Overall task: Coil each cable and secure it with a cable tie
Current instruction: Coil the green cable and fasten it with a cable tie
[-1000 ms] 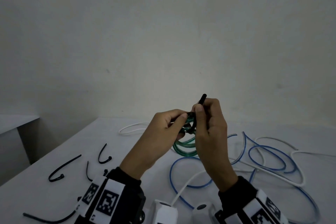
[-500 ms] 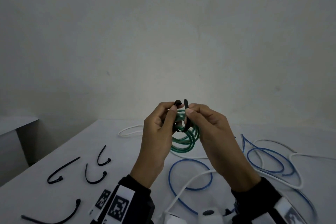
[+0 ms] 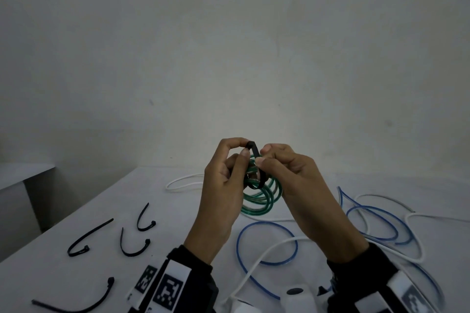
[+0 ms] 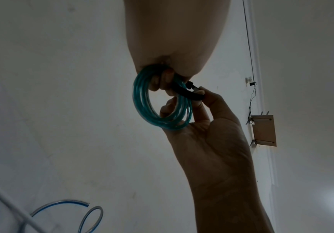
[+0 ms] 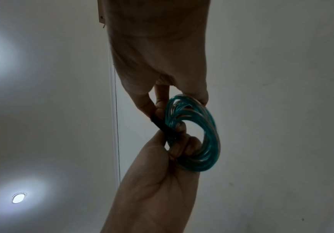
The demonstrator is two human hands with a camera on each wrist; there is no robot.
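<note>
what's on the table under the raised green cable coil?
Below the coiled green cable, a blue cable loop and a white cable lie on the white table. The left hand and right hand cover the patch straight beneath.

The green cable (image 3: 262, 198) coiled between the hands is glossy, see-through plastic; the tie (image 3: 257, 160) round it is matt black plastic. The desk (image 3: 63, 274) below is smooth, matt white.

Both hands raised at chest height, fingertips meeting. Left hand (image 3: 223, 183): thumb and forefinger curled in a pinch, remaining fingers curled. Right hand (image 3: 290, 178): thumb and forefinger pinching, wrist angled inward. Dark sleeves on both forearms.
</note>
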